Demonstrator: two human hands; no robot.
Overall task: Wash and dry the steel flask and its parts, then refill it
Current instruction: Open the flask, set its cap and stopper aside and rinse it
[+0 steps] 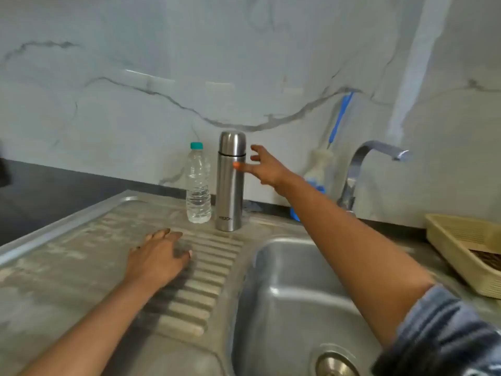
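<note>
While standing upright just above mid-frame, at the back of the drainboard (81, 253), and wearing its domed cap: steel flask (230, 185). Standing just beside it on the left: clear water bottle (198, 185) with a teal cap. Reaching toward the flask's upper body from the lower right with the right hand (264, 168), fingers spreading wide and gripping nothing, thumb tip overlapping the flask's right edge, contact impossible to tell. Resting the left hand (160, 256) flat, fingers relaxed, on the drainboard ridges left of centre. Lying below and right of the flask: sink basin (298, 280). Rising behind the right forearm: curved tap (374, 158). Leaning against the marbled wall just left of the tap: blue-handled bottle brush (339, 123). Sitting at the right edge: beige basket (461, 248).
</note>
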